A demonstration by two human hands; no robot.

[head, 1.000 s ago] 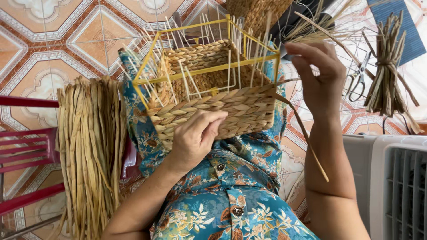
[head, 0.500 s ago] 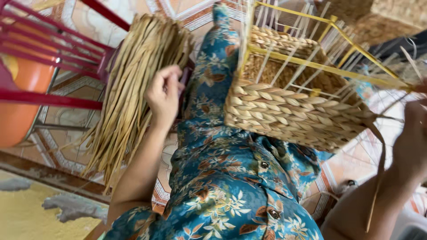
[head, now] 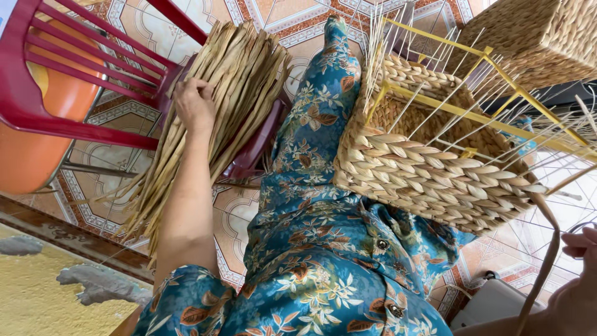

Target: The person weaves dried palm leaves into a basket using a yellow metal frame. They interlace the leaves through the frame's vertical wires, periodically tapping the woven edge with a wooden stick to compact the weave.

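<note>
Head view, looking down over a lap in blue flowered cloth (head: pixel 323 274). The left hand (head: pixel 194 106) lies on a bundle of dried straw strands (head: pixel 211 118) that rests across a red chair (head: pixel 56 81). Its fingers (head: pixel 186 87) are curled together into the strands, gripping into the top of the bundle; whether they have pinched out a single strand I cannot tell. The bundle fans from the chair seat down toward the patterned floor tiles (head: pixel 93 155), its lower ends hanging past the seat edge.

The right hand (head: pixel 581 274) shows only partly at the lower right edge. Its fingers (head: pixel 578 239) are bent close together, and a flat straw strand (head: pixel 547 249) runs from the basket's lower corner down past them; the fingers appear to hold it, but the grip itself is cut off by the frame edge.

A half-woven basket (head: pixel 435 180) sits on the lap, tilted, between the two hands and well apart from the left one. Its braided wall is built around a yellow wire frame (head: pixel 485 112), with thin pale stakes (head: pixel 423 74) standing up out of the weave. Another woven basket (head: pixel 535 37) sits at the upper right, just beyond the frame. An orange stool (head: pixel 31 149) stands behind the chair.
</note>
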